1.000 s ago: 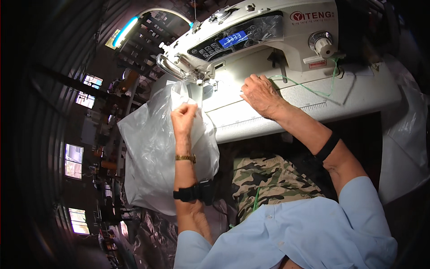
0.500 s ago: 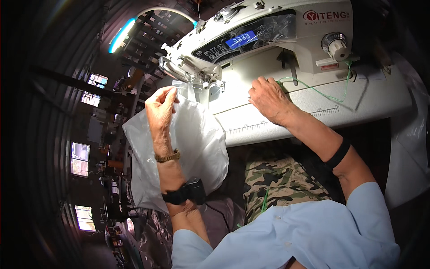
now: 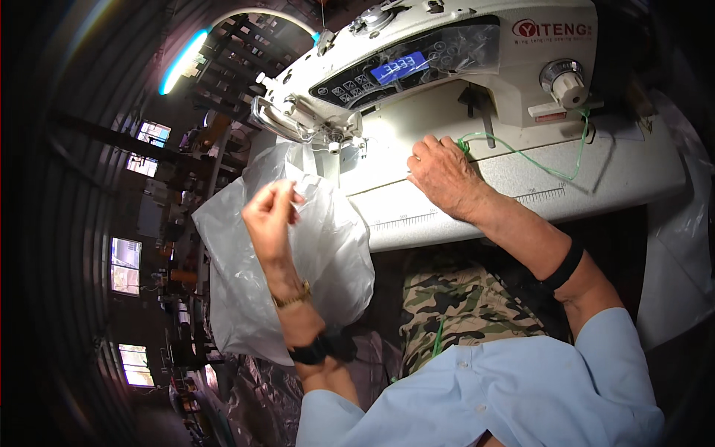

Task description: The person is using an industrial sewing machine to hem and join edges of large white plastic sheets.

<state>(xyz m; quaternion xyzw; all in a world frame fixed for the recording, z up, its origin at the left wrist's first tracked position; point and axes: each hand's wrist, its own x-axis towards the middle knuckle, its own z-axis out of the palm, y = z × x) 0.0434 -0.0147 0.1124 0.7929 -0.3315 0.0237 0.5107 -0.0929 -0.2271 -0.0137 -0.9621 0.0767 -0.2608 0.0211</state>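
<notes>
My left hand [image 3: 271,216], fingers curled together and slightly blurred, is over a translucent white plastic sheet or bag [image 3: 328,257]. What those fingers hold, if anything, cannot be made out. The plastic hangs over the left end of a white sewing machine [image 3: 439,45], its upper edge close beside the needle area [image 3: 344,143]. On the machine bed [image 3: 387,190], right of the needle, my right hand [image 3: 445,175] is closed knuckles up. A green cord [image 3: 532,165] runs from beside its fingers to the machine's right side; whatever it grips is hidden under the palm.
A lit lamp [image 3: 183,62] on a bent arm stands at the upper left. The machine has a control panel with a blue display [image 3: 400,68] and a handwheel [image 3: 566,83]. More white plastic [image 3: 678,261] hangs at the right. Dark crinkled sheeting [image 3: 261,406] lies lower left.
My left hand has come down and away from the plastic's upper edge near the needle. The plastic's top now lies farther up and left. My right hand has shifted slightly left and down.
</notes>
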